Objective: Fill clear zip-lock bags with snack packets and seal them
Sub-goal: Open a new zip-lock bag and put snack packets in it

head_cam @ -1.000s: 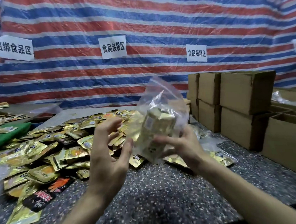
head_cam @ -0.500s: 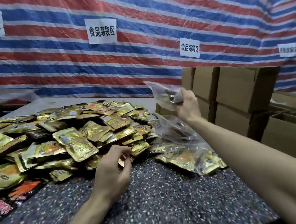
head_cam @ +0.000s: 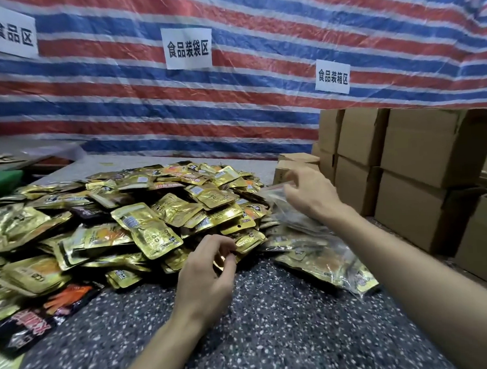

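My left hand [head_cam: 204,273] hovers low over the speckled table [head_cam: 273,338], at the near edge of the pile of gold snack packets [head_cam: 159,217]. Its fingers are curled, with thumb and forefinger close together at the rim of one packet. I cannot tell whether they pinch it.

My right hand [head_cam: 310,192] is farther back, toward the right edge of the table, palm down over a heap of clear zip-lock bags [head_cam: 295,221]. Its fingers are bent and slightly spread above the top bag. The hand is blurred, so I cannot tell whether it has hold of the plastic.

The pile covers the left and middle of the table. A filled zip-lock bag [head_cam: 331,264] lies flat just to the right of the pile, in front of the heap, with gold packets visible inside it. A black-and-orange packet [head_cam: 32,322] lies near the front left corner.

Brown cardboard boxes [head_cam: 421,152] are stacked by the right edge. A red, white and blue striped tarpaulin [head_cam: 260,98] hangs behind the far edge and carries white paper signs [head_cam: 187,48].
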Motion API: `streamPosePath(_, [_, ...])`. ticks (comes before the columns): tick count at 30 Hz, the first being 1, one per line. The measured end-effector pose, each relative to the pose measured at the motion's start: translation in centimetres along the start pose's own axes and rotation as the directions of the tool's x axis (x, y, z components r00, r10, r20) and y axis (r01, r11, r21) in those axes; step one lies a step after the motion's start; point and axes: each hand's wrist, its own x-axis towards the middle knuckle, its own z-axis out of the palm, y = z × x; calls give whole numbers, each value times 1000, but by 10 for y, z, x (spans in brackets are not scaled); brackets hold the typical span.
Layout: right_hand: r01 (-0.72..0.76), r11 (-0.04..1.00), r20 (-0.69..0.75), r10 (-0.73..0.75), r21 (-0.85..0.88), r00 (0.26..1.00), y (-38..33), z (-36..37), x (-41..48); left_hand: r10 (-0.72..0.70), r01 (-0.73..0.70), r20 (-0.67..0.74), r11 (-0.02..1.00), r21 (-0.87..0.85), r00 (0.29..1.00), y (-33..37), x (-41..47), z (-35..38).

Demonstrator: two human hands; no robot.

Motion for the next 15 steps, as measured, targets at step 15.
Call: streamPosePath(15, [123, 420, -47, -188, 899, 981, -64, 84, -118, -129, 113, -182, 989, -92, 975, 9, 3, -21])
